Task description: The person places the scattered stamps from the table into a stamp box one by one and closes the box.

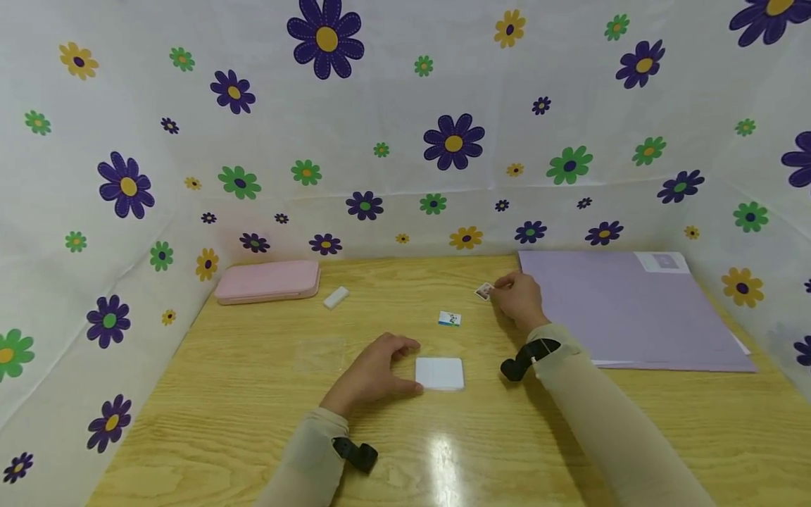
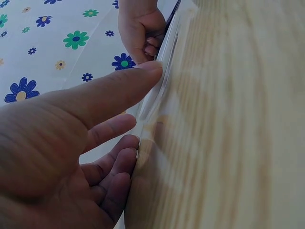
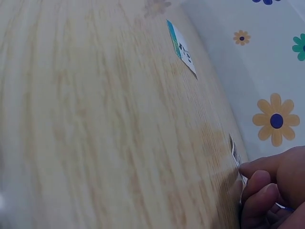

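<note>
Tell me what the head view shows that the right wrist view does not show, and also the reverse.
Only head view: the pink case, white eraser, clear sheet, flat white item, purple folder and left hand.

Only right wrist view: no extra object I can identify, just a closer, lower look at the right hand.

Both: that hand pinching a small picture, another small card, the table and the flowered cloth.

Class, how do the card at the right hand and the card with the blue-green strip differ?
The right-hand card is pinched by the right hand; the strip card lies untouched on the table. The right-hand card shows a darker picture inside a white border; the strip card is mostly white. Both are small.
</note>
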Demonstrator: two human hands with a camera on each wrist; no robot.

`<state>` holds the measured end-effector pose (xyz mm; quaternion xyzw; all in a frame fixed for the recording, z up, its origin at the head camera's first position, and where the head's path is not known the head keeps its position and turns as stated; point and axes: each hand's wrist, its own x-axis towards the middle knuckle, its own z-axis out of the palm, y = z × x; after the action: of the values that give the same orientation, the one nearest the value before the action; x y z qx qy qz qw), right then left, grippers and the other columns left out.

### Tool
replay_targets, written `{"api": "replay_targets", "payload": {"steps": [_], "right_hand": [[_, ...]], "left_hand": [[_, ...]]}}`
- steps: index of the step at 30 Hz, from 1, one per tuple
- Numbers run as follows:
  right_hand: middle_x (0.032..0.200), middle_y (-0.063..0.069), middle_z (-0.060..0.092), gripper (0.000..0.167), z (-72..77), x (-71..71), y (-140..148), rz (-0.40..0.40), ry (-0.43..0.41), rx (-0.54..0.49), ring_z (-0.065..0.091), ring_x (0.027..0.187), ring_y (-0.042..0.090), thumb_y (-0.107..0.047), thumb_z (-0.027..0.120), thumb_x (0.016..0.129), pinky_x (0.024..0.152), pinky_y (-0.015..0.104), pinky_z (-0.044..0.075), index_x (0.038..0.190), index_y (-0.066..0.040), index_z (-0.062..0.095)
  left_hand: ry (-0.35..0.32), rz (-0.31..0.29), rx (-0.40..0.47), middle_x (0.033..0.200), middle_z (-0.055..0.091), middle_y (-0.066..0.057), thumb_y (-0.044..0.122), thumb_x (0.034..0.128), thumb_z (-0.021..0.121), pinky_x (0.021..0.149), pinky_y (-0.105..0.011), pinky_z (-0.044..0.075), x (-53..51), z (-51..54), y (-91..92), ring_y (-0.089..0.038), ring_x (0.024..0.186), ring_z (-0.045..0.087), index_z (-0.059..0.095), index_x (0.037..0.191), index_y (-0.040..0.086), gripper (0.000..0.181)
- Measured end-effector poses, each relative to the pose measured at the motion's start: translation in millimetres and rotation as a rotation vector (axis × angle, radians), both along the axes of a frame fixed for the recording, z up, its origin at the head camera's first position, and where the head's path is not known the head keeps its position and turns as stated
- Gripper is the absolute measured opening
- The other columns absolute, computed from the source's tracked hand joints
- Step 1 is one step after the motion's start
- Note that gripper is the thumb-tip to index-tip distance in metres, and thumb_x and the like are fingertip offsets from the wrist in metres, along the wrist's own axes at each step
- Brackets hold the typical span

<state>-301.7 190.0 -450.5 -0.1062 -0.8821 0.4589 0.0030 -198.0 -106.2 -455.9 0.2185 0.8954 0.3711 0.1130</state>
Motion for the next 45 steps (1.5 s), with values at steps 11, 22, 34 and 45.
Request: {"api": "replay_targets", "payload": {"steps": [11, 22, 34, 45], "right_hand": [[0.092, 0.016, 0.066, 0.02, 1.1, 0.3, 0, -0.023, 0.053, 0.062, 0.057, 0.059, 0.015, -0.01, 0.07, 0.089, 0.053, 0.025, 0.046, 0.105, 0.003, 0.069], [0.09, 0.015, 0.064, 0.016, 0.0, -3.9, 0, -0.039, 0.034, 0.003, 0.055, 0.056, 0.012, -0.008, 0.069, 0.09, 0.051, 0.026, 0.045, 0.103, 0.003, 0.069], [0.084, 0.01, 0.058, 0.01, 0.0, -2.5, 1, 0.01, 0.024, -0.101, 0.053, 0.062, 0.014, -0.006, 0.068, 0.091, 0.054, 0.025, 0.046, 0.097, 0.002, 0.065], [0.09, 0.012, 0.061, 0.014, 11.3, 9.4, 0, 0.136, -0.039, -0.204, 0.057, 0.066, 0.018, -0.008, 0.065, 0.096, 0.054, 0.027, 0.047, 0.106, 0.0, 0.061]], "left_hand": [[-0.015, -0.006, -0.001, 0.114, 0.054, 0.002, 0.029, 0.0745, 0.089, 0.095, -0.04, 0.044, 1.2, 2.2, 1.0, -0.017, 0.103, 0.052, 0.066, 0.122, 0.018, 0.054], [0.007, -0.017, -0.016, 0.114, 0.053, 0.001, 0.029, 0.0745, 0.089, 0.095, -0.041, 0.044, -0.2, 2.5, -0.6, -0.018, 0.104, 0.052, 0.067, 0.12, 0.017, 0.052], [-0.011, -0.006, -0.021, 0.119, 0.053, 0.0, 0.028, 0.0749, 0.089, 0.099, -0.042, 0.042, 0.8, 1.2, -0.6, -0.019, 0.109, 0.052, 0.066, 0.121, 0.017, 0.053], [-0.028, -0.003, -0.015, 0.117, 0.052, 0.0, 0.027, 0.0748, 0.089, 0.098, -0.042, 0.043, 2.1, 3.1, 1.1, -0.019, 0.108, 0.052, 0.065, 0.121, 0.017, 0.053]]}}
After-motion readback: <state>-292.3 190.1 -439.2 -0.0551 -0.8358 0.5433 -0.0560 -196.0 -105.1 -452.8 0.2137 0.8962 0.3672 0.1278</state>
